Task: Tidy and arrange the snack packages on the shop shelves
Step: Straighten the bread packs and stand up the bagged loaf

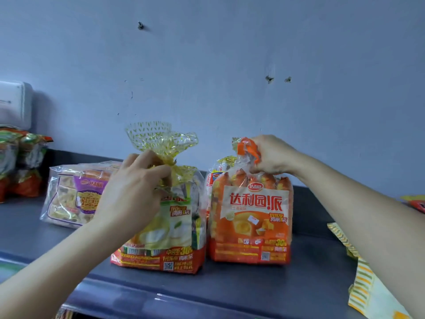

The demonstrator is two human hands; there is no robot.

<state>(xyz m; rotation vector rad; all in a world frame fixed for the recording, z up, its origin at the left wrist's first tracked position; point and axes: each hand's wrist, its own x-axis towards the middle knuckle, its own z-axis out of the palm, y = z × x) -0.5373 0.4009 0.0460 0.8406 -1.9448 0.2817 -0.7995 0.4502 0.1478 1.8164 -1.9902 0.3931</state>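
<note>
Two snack bags stand upright side by side on the dark top shelf (230, 288). My left hand (131, 189) grips the tied neck of the yellow-green bag (170, 229), whose clear gold-speckled top flares above my fingers. My right hand (271, 155) grips the gathered orange top of the orange pie bag (250, 226). The two bags almost touch at their bases. A purple-labelled clear package (76, 194) lies behind my left hand, partly hidden by it.
More orange and green packs (20, 162) are stacked at the far left under a white box (13, 104) on the wall. A striped yellow package (368, 284) lies at the right edge. The blue wall (207, 65) stands close behind the shelf.
</note>
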